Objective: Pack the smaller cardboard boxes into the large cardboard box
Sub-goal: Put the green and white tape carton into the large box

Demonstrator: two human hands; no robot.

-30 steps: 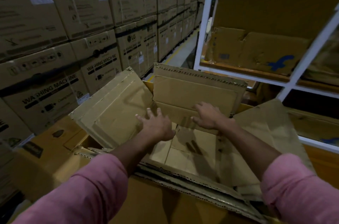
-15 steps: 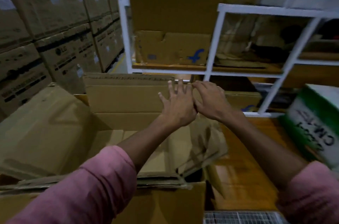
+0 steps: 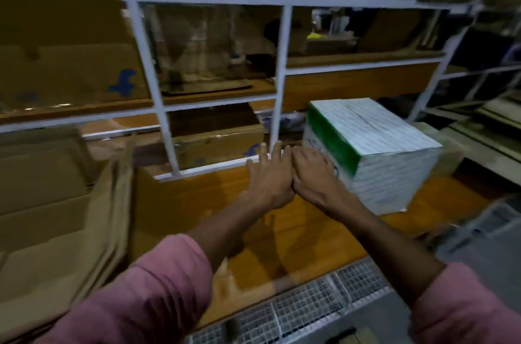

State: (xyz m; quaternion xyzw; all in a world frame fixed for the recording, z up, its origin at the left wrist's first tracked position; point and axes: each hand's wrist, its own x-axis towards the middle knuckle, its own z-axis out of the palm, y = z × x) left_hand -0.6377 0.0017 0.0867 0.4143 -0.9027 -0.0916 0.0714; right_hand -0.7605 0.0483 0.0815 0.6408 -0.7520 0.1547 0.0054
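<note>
A white box with a green band (image 3: 375,152) stands on the wooden surface (image 3: 197,208) at the right. Both my hands are stretched out side by side just left of it, holding nothing. My left hand (image 3: 269,177) has straight, spread fingers. My right hand (image 3: 313,171) has relaxed fingers close to the box's near left face; I cannot tell whether they touch it. The large cardboard box (image 3: 56,231) lies at the left edge with its flaps (image 3: 115,202) standing open; its inside is blurred.
A white metal rack (image 3: 279,78) runs across the back with brown cartons (image 3: 217,140) on its shelves. A wire mesh grid (image 3: 296,307) borders the wooden surface at the bottom. More shelving stands at the far right.
My view has swung right, away from the large box toward the white and green box. Both hands have left the large box and reached together up to the white box.
</note>
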